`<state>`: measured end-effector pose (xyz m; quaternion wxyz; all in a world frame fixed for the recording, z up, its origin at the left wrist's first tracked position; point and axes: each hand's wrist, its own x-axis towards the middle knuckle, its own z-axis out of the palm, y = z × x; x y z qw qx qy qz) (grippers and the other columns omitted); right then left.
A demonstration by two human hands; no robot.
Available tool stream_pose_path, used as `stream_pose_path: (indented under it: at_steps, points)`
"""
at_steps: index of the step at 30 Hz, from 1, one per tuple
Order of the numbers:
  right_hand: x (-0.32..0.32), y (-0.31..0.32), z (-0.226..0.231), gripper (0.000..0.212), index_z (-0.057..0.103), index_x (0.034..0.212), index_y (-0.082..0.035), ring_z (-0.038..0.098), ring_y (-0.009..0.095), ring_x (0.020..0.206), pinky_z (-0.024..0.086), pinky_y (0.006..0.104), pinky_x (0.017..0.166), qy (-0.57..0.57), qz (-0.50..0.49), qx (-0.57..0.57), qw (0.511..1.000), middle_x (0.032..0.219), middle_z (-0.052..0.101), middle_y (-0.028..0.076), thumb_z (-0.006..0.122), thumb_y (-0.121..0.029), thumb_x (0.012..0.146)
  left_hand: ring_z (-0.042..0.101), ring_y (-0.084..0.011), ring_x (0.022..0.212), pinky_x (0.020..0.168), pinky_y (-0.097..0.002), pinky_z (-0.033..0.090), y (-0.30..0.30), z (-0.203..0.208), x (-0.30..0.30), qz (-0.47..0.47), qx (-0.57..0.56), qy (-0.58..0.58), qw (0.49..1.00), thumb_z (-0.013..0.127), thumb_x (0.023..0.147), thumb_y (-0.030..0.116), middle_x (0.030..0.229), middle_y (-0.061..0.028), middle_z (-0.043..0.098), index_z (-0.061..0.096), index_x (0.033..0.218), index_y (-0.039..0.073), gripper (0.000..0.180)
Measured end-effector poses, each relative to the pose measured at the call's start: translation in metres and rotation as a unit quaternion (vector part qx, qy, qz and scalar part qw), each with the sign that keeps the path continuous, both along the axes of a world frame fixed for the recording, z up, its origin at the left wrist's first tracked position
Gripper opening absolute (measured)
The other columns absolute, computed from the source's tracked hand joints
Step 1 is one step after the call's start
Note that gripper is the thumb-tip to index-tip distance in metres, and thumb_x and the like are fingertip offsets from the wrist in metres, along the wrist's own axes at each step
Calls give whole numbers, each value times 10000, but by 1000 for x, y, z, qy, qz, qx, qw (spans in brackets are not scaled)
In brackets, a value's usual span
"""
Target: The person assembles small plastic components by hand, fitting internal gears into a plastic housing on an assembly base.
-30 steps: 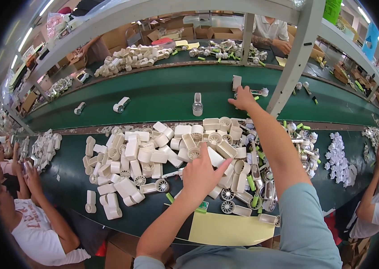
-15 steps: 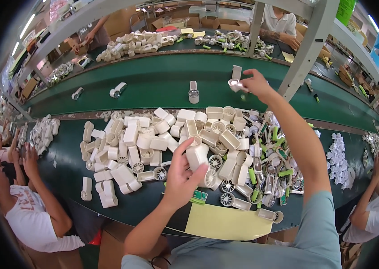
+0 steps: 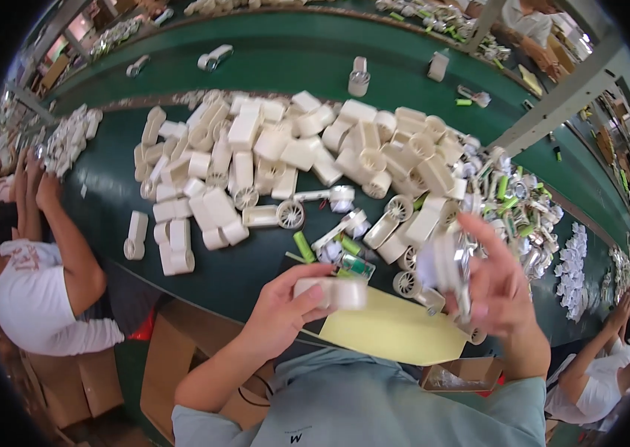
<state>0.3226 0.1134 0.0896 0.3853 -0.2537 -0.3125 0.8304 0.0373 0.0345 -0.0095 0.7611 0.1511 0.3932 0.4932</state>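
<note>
My left hand (image 3: 276, 309) grips a cream plastic housing (image 3: 333, 293) in front of my body, thumb across its top. To the right, my right hand (image 3: 507, 298) closes around a white and silvery motor part (image 3: 445, 264), smeared by motion. Between the hands, close to the left fingertips, lie a green circuit board (image 3: 357, 264) and a light-green battery cell (image 3: 304, 246). Beyond them spreads a pile of cream housings (image 3: 270, 134), several with spoked round ends. A heap of silvery inner assemblies with green cells (image 3: 512, 190) lies beyond my right hand.
A yellow sheet (image 3: 393, 328) lies at the table's near edge, above a small cardboard box (image 3: 464, 375). The green conveyor (image 3: 285, 56) crosses behind the pile, carrying several assembled units. A grey metal post (image 3: 561, 100) stands at right. Co-workers sit on both sides.
My right hand has come back from the conveyor to the table and now holds a white and silvery part. A unit stands on the belt where it was. My left hand has lowered the housing.
</note>
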Motion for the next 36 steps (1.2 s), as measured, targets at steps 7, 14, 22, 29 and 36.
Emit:
stream_pose_path:
  at_steps: [7, 14, 22, 29, 36]
  points:
    - [-31, -37, -46, 1020, 116, 1653, -127, 574, 222, 1013, 467, 371, 904, 133, 125, -79, 980, 1451, 492, 275, 615, 127, 800, 720, -140, 912, 637, -243, 610, -6, -12, -2, 1, 108, 195, 975, 694, 994, 126, 1065, -99, 708, 581, 1238, -14, 303]
    - [-72, -46, -40, 726, 290, 1488, -50, 624, 239, 861, 495, 358, 705, -28, 91, 52, 994, 1101, 567, 163, 701, -348, 969, 570, -61, 868, 665, -217, 471, -10, -24, 15, -52, 158, 254, 953, 538, 1089, 282, 1114, -30, 685, 526, 1442, 39, 429]
    - [-91, -40, -38, 696, 298, 1453, -46, 675, 319, 1111, 572, 458, 945, -43, 0, 113, 993, 1173, 633, 220, 748, -187, 942, 556, -108, 1057, 888, -274, 475, -11, -20, 26, -175, 166, -14, 970, 189, 1093, 608, 1293, -62, 582, 319, 1594, 57, 756]
    - [-75, -30, -64, 623, 346, 1464, -9, 635, 270, 1199, 569, 386, 973, -134, -99, 242, 956, 1274, 569, 152, 659, 75, 933, 482, -98, 858, 761, -244, 434, -18, -34, 16, -241, 138, -47, 960, 271, 1107, 541, 1187, -51, 571, 182, 1638, 34, 739]
    - [-60, -39, -72, 675, 424, 1426, 21, 642, 202, 1143, 536, 330, 964, -259, -153, 304, 904, 1257, 592, 133, 786, 29, 857, 487, -100, 879, 793, -265, 449, -23, -20, 15, -215, 168, 95, 957, 395, 1122, 315, 1232, -47, 566, 159, 1646, 36, 639]
